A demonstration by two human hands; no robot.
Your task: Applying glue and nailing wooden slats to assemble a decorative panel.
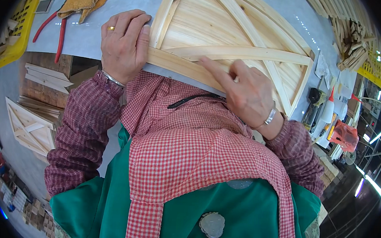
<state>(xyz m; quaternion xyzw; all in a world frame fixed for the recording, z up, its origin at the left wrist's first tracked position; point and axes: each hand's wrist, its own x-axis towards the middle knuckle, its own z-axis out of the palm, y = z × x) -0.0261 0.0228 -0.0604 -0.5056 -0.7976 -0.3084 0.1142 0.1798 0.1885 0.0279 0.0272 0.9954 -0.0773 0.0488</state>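
Head view: the left hand [124, 46] held the panel's [231, 38] near-left corner, sensibly bracing it; the right hand [250, 94] fingered its near edge, grip unclear.

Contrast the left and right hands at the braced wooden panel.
Ring: the left hand wears a gold ring; none shows on the right hand.
Pose: the left hand has bent fingers; the right hand extends its index finger.
Place: the left hand is at the braced wooden panel's left end, the right hand farther right.
Shared: both wear silver bracelets.
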